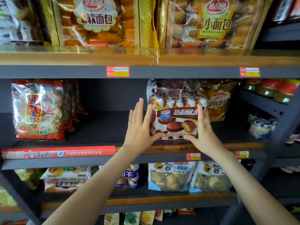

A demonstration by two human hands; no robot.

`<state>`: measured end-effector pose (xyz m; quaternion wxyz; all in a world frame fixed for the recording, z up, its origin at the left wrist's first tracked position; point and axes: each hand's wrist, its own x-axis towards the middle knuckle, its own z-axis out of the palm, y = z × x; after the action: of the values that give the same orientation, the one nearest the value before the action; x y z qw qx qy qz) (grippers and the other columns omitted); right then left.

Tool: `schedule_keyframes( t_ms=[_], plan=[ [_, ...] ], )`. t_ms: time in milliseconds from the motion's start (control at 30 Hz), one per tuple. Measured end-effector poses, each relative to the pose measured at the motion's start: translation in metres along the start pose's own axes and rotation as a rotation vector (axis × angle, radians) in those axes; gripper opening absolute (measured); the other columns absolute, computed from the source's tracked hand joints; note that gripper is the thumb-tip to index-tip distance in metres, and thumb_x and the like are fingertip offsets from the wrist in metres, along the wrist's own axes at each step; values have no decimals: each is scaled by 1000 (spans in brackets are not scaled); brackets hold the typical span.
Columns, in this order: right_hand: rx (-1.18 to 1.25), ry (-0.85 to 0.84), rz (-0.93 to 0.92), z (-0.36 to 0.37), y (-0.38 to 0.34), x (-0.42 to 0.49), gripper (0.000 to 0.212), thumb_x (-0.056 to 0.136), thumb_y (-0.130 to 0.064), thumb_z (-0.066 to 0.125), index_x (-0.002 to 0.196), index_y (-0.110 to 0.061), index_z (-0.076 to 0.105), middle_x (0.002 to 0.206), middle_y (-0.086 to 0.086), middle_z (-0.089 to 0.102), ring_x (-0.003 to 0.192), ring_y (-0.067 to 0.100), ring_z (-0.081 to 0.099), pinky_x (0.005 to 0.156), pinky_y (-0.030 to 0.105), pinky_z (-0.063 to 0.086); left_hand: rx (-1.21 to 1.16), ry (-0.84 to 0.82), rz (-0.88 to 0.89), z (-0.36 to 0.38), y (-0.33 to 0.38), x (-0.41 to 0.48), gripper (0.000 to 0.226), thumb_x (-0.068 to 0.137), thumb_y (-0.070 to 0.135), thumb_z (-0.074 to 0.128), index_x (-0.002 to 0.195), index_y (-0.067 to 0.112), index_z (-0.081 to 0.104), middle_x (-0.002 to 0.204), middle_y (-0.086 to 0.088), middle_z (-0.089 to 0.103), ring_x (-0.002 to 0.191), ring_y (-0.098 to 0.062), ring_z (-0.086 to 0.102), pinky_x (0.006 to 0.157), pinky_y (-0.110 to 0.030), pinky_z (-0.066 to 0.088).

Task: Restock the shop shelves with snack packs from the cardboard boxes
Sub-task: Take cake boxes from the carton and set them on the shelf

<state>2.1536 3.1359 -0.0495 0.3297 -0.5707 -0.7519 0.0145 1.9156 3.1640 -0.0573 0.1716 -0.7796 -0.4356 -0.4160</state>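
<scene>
A brown chocolate pie pack point(177, 117) stands upright on the middle shelf point(103, 127). My left hand point(141, 127) lies flat against its left side with straight fingers, thumb under the bottom edge. My right hand point(201, 129) presses its right side the same way, fingers straight, thumb along the bottom. No cardboard box is in view.
A red rice cracker bag point(37, 111) stands at the shelf's left, with a dark gap between it and the pie pack. An orange bread bag point(217, 101) sits just right of the pack. Large bread bags point(97, 21) fill the top shelf; snack bags point(172, 176) fill the one below.
</scene>
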Motion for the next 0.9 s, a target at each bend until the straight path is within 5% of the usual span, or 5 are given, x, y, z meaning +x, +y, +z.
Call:
schedule_keyframes(
  t_ms=[100, 233, 433, 600, 900],
  plan=[
    [-253, 281, -28, 14, -8, -8, 117, 79, -32, 77, 151, -30, -16, 158, 19, -11, 146, 28, -12, 117, 56, 6, 114, -3, 122, -3, -3, -11, 81, 88, 54, 52, 151, 18, 15, 153, -24, 24, 141, -37, 24, 113, -52, 25],
    [-200, 508, -334, 53, -58, -33, 67, 86, -25, 61, 144, -13, 30, 150, 19, 24, 139, 35, 26, 110, 54, 24, 16, 5, 84, -26, -7, -47, 62, 93, 28, 55, 148, 17, 28, 153, -20, 30, 139, -33, 31, 116, -44, 23],
    [113, 105, -544, 154, -142, -59, 49, 88, -20, 60, 133, -8, 47, 134, 8, 49, 121, 23, 44, 101, 35, 35, 1, -78, -209, -81, -49, -156, 46, 94, 27, 52, 134, 6, 48, 142, -16, 47, 125, -31, 49, 101, -41, 42],
    [194, -254, -641, 249, -207, -96, 45, 92, -26, 45, 133, -7, 46, 129, 7, 50, 121, 24, 45, 109, 31, 24, 102, -170, -590, -139, -88, -287, 46, 96, 29, 46, 135, 5, 50, 137, -11, 52, 123, -24, 47, 100, -33, 41],
    [147, -885, -523, 480, -209, -273, 49, 84, -17, 60, 132, -7, 52, 125, 11, 59, 116, 21, 45, 101, 36, 38, 197, -484, -1371, -121, -73, -601, 55, 78, 29, 44, 120, -2, 59, 117, -19, 64, 100, -31, 64, 84, -34, 50]
  ],
)
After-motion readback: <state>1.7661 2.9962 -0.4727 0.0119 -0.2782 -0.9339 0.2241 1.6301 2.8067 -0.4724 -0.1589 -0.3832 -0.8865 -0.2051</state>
